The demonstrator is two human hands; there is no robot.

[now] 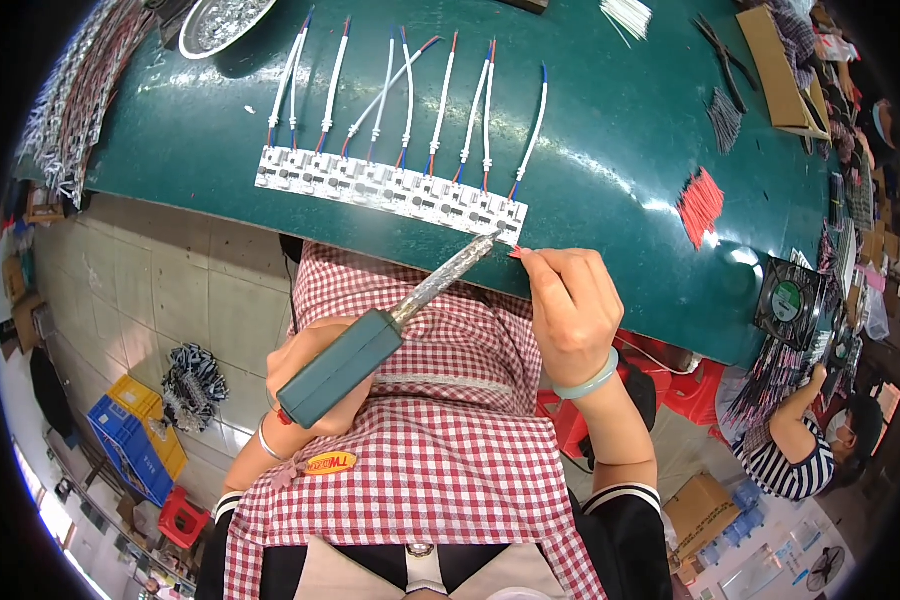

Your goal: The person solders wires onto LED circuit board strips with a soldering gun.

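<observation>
My left hand [310,350] is wrapped round the dark green handle of a soldering iron [342,368]. Its silvery barrel slants up to the right, and the tip meets the right end of a row of small white circuit boards [390,190], or stops just above it. At that same end my right hand [575,295] pinches a short red wire [516,253] between thumb and finger. The row lies near the table's front edge. Several white-sleeved wires [444,95] with red and blue ends fan out from its far side.
On the green table [610,150] lie a bundle of red wires [700,207], dark pliers [722,62] and a metal bowl [225,22]. A black fan [792,303] stands at the right edge. Another person [795,440] works beyond. Long wire bundles [90,90] hang at left.
</observation>
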